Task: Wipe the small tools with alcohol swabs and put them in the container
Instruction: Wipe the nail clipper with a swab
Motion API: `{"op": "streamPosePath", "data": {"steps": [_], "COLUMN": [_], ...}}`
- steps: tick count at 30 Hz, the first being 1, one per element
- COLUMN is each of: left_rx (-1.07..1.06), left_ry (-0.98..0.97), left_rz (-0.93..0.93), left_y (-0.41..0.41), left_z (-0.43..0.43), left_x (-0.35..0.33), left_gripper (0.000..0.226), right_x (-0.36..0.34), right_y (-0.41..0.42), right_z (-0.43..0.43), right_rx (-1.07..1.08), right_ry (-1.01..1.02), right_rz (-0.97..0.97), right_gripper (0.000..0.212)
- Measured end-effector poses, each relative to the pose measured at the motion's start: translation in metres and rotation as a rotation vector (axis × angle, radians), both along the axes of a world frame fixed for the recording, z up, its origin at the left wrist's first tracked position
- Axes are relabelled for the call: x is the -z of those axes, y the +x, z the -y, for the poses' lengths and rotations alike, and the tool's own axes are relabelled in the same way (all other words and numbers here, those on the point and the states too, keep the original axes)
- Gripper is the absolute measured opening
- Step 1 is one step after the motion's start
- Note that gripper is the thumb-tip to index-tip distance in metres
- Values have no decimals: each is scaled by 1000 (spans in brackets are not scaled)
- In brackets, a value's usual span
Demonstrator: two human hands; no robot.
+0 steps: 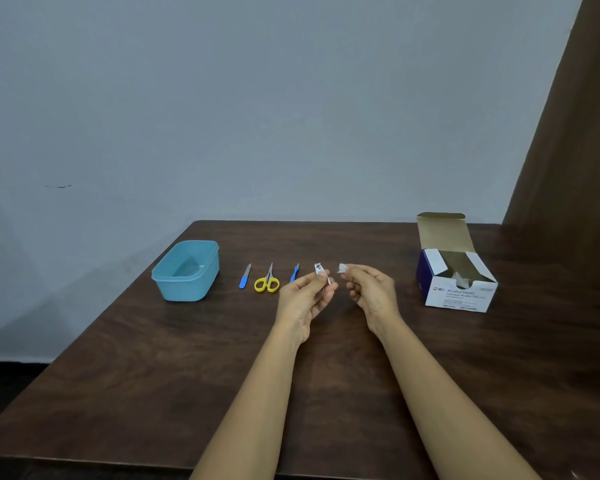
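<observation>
Two bare forearms are seen reaching from the near edge across the dark brown wooden table (153, 358). The left hand (305, 299) is raised above the tabletop with its fingers closed around a small silver metal nail clipper (321, 273), which is held upright between thumb and fingertips. Just beside it, apart by a small gap, the right hand (371, 292) is pinched shut on a small white alcohol swab (343, 268); whether the swab is folded or crumpled cannot be told at this size.

Beyond the hands, a row of tools is laid on the table. What appears to be a blue-handled cuticle tool (294, 273) lies partly behind the left hand's fingers. To its left a pair of yellow-handled scissors (267, 280) is placed with blades pointing away, and further left a blue-handled nail file (245, 276) lies alone. At the far left a light blue rectangular plastic container (174, 287) stands open, nothing seen inside it.

Well to the right, a white and purple cardboard box of alcohol swabs (459, 294) stands with its lid flap raised. Behind the table a pale grey wall (257, 98) is seen.
</observation>
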State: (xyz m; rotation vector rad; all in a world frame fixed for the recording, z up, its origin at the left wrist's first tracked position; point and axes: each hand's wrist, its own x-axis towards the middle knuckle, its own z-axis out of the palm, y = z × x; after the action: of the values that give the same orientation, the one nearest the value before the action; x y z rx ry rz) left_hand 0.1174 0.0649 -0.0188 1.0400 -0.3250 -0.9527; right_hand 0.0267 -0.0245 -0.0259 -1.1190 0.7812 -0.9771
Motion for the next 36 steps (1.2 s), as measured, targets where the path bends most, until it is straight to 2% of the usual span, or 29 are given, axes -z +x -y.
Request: {"op": "streamPosePath", "data": {"steps": [5, 15, 20, 26, 30, 36], "left_rx": [-18, -80, -133, -161, -174, -162], "left_ry": [-13, -39, -33, -10, 1, 48], "left_rz": [-15, 85, 71, 87, 128, 267], "left_y": [1, 2, 2, 2, 3, 1], "left_z": [1, 1, 0, 0, 1, 0], "left_x": [-1, 1, 1, 1, 3, 4], "left_gripper": [16, 17, 24, 22, 23, 19], "right_x": [3, 3, 0, -1, -2, 0], "right_y": [2, 4, 4, 3, 3, 3], "right_z": [1, 0, -3, -2, -2, -2], "right_rx": [-24, -169, -272, -327, -338, -347], "right_ry": [-48, -85, -20, 64, 100, 23], "right_rz": [-37, -65, -25, 4, -2, -68], "right_gripper": [10, 12, 12, 17, 20, 8]}}
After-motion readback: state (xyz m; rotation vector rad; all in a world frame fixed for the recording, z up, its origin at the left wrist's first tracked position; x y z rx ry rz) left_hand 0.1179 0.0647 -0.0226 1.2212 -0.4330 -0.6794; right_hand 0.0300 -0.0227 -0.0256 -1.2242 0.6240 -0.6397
